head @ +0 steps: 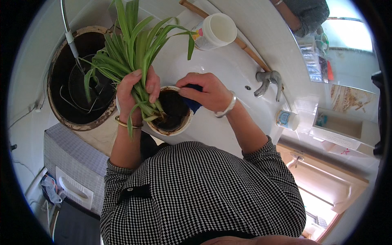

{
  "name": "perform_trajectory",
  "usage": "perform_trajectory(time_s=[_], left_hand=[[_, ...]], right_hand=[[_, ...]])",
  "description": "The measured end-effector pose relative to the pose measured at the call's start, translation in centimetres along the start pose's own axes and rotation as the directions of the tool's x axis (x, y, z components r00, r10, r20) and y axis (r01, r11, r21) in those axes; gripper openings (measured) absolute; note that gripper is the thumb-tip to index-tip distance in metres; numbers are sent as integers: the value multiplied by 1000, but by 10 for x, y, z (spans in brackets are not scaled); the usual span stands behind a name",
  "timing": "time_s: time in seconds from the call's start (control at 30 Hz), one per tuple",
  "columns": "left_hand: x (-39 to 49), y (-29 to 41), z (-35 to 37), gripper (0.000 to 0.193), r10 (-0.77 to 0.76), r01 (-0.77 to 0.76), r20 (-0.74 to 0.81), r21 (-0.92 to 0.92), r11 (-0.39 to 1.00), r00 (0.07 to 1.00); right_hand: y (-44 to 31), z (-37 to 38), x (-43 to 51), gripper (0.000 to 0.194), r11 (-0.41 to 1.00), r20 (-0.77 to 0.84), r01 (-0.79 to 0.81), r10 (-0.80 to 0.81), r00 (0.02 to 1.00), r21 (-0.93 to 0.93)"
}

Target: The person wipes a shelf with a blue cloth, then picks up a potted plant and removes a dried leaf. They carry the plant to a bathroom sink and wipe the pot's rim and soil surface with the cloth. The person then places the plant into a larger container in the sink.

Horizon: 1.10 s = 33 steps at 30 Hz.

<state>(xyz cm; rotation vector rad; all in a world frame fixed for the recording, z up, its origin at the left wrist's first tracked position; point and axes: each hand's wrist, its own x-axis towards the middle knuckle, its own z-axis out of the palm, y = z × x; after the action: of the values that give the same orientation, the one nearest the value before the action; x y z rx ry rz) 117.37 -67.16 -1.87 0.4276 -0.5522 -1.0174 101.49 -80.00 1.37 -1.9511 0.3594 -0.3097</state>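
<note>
My left hand [134, 88] grips the lower stems of a leafy spider plant [137, 52], whose long green leaves with pale edges spread upward and left. The plant's base leans into a round white pot [180, 130] with dark contents, soil or muddy water, which I cannot tell apart. My right hand [208, 90] pinches a dark blue piece [193, 104], perhaps a cloth or a plastic scoop, over the pot's right rim. The pot stands at the near edge of a white washbasin [226, 73].
A white plastic tub [219, 32] stands at the basin's back, before a bamboo stick [249, 55]. A metal faucet [268, 82] and a small labelled cup [287, 120] are at the right. A large brown-rimmed vat [59, 118] stands left, with a shower hose [69, 36] above.
</note>
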Motion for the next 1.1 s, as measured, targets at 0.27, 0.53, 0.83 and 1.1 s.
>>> perform_trajectory(time_s=[0.27,0.53,0.83,1.1], left_hand=[[-3,-1,2,28,-46,43,27,109,993,999],[6,-12,3,29,37,-35,46,-56,998,998],[2,-47,12,35,-22,22,5,37,999,1000],[-1,-42,16,33,104,-105,14,86,991,994]], right_hand=[[5,12,12,25,960,-33,6,-16,999,-279],[13,-15,0,20,990,21,122,-121,992,-68],[51,-9,-16,23,988,-141,-75,56,988,-136],[53,-39,-45,30,799,-216,-243,417,883,551]])
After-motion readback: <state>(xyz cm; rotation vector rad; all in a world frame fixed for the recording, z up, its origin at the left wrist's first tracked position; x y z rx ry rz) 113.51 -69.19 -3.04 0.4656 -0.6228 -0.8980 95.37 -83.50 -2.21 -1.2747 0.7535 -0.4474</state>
